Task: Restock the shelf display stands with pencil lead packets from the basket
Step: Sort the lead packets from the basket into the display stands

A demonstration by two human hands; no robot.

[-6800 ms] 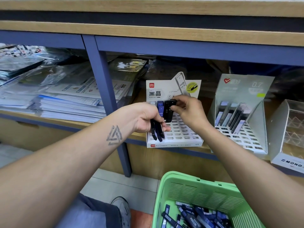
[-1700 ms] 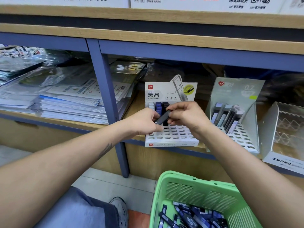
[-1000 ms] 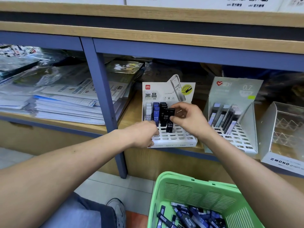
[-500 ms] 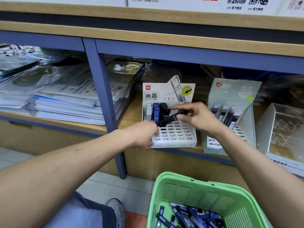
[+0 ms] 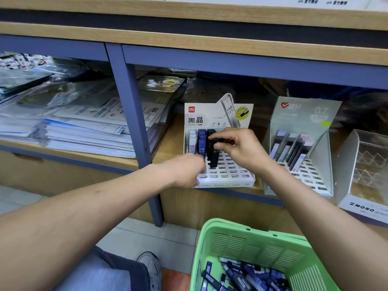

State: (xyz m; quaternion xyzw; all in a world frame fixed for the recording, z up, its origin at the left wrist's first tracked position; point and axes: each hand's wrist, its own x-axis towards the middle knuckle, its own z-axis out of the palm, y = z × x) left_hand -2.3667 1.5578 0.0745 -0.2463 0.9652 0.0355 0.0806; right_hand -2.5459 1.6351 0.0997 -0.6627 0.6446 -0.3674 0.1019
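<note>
Setting: a stationery shop, retail shelving at low level. Evidence: wood-topped shelf unit with blue metal uprights (image 5: 134, 131); a printed white display stand (image 5: 218, 116) marked "HB 0.5" with a slotted tray, holding upright lead packets (image 5: 201, 143) in white, blue and black rows. Just to its right, a grey display stand (image 5: 302, 114) marked "0.7" with more packets, then a clear stand (image 5: 365, 164) labelled "MONO". Left bay: stacks of plastic-wrapped paper goods (image 5: 84, 131). Printed brand strips with QR codes run along the upper edge. On the tiled floor below, a green plastic basket (image 5: 262, 244) holds loose packets, i.e. stock.
</note>
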